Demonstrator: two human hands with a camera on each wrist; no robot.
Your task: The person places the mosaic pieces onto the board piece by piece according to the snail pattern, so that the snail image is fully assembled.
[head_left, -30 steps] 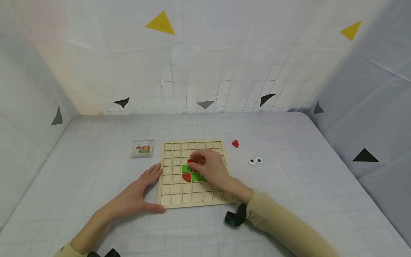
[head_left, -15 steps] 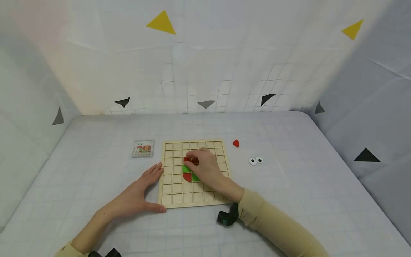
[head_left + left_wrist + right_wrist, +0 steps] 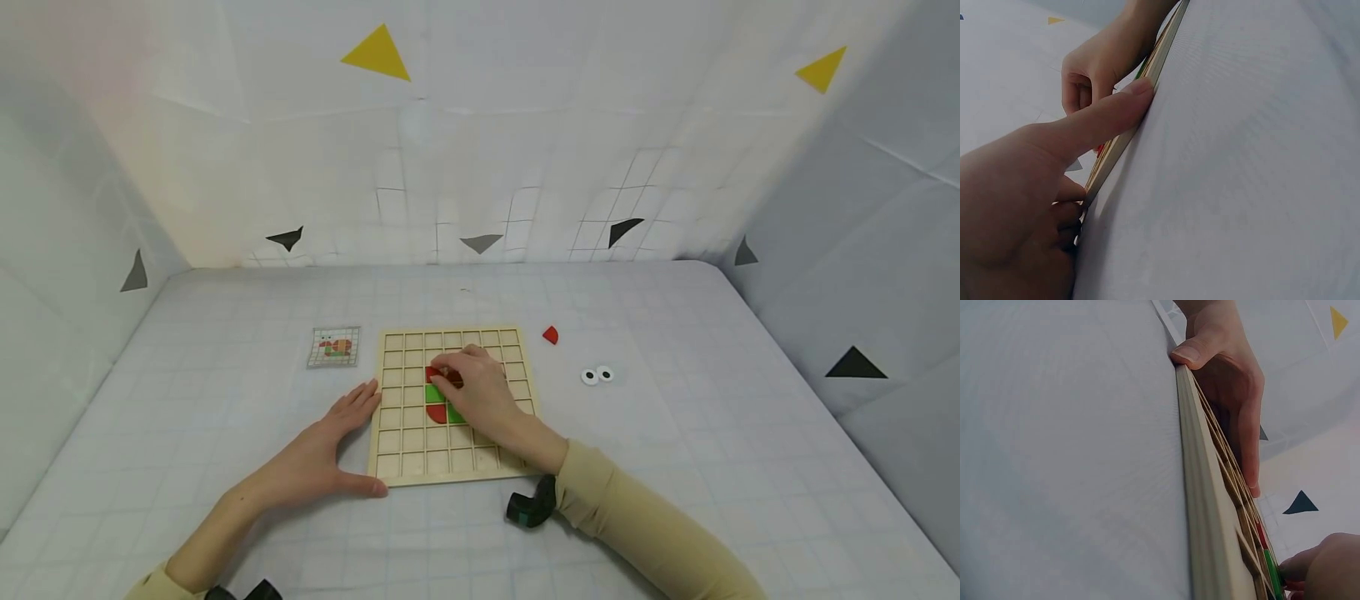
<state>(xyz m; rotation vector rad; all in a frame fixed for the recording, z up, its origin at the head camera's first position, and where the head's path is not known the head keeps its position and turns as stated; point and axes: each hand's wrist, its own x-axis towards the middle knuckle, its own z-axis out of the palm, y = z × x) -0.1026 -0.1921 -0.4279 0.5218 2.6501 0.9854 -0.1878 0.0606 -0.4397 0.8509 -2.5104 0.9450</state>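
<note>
A square wooden grid board (image 3: 390, 462) lies on the table. In its cells are a red quarter-round piece (image 3: 436, 414), a green square (image 3: 435, 393) and another green piece (image 3: 456, 414) partly covered by the right hand. My right hand (image 3: 483, 392) is over the board's middle, thumb and forefinger pinching a red piece (image 3: 430, 375) at the cell just beyond the green square. More red shows in shadow under those fingers. My left hand (image 3: 322, 462) is spread along the board's left side, fingertips at the edge and thumb (image 3: 1138, 87) on the near corner.
A small picture card (image 3: 334, 347) with a coloured figure on a grid lies left of the board. To the right are a loose red quarter-round piece (image 3: 551, 335) and two white eye discs (image 3: 597, 376). A black wrist device (image 3: 532, 504) sits under the right sleeve.
My right hand has moved slightly left with the red piece, which now sits over the cell beyond the green square. My left hand stays at the board's edge.
</note>
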